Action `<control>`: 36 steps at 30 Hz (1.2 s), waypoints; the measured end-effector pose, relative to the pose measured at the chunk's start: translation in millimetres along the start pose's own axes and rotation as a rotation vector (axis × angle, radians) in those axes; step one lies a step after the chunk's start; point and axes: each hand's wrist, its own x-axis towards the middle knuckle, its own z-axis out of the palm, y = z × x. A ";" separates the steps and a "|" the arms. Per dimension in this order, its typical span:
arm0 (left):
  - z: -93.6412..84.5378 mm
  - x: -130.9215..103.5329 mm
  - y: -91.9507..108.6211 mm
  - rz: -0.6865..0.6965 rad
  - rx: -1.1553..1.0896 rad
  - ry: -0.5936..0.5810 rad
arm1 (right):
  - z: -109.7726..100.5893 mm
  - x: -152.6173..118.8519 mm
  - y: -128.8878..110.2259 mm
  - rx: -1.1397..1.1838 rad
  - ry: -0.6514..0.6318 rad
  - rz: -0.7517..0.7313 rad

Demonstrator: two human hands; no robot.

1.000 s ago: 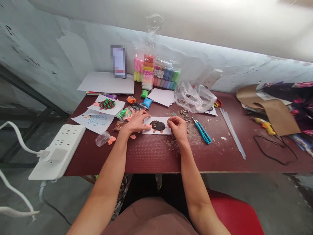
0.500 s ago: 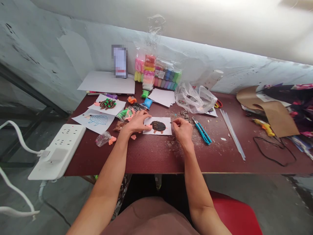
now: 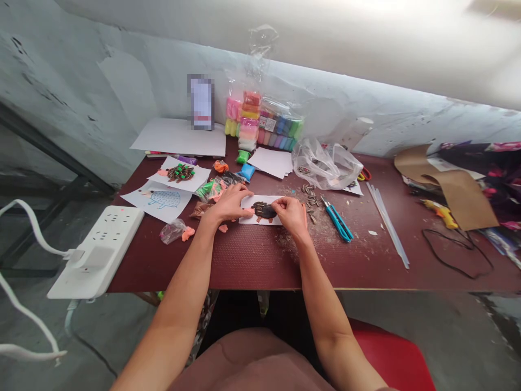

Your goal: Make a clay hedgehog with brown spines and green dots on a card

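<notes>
A small white card lies on the table in front of me. On it is a hedgehog figure with a dark body, a pink face, brown feet and several striped seeds over its left part. My left hand rests on the card's left edge, fingers stretched out. With thumb and forefinger pinched, my right hand touches the right side of the dark body. The sunflower seed in that pinch is mostly hidden by the fingers. Loose sunflower seeds lie just beyond my right hand.
A blue-handled cutting tool lies to the right, near clear sticks. Behind are a plastic bag and packs of coloured clay. Left are a finished-looking hedgehog card, a hedgehog drawing and a power strip.
My right hand has moved left from the card's right edge onto the hedgehog's body, carrying the small dark seed. My left hand has stayed at the card's left edge.
</notes>
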 end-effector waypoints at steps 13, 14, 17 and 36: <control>1.9 -0.5 -1.7 0.014 -0.019 0.022 | 10.5 2.5 -5.5 -0.076 -0.033 0.011; 1.9 -0.5 -1.5 0.014 -0.018 0.022 | 10.5 2.6 -6.2 -0.086 -0.041 0.013; 1.8 -0.9 -0.5 0.015 -0.017 0.025 | 10.5 2.3 -9.1 -0.108 -0.064 0.027; 4.7 1.1 -4.8 0.017 -0.030 0.037 | 10.9 1.9 -9.3 -0.125 -0.031 0.009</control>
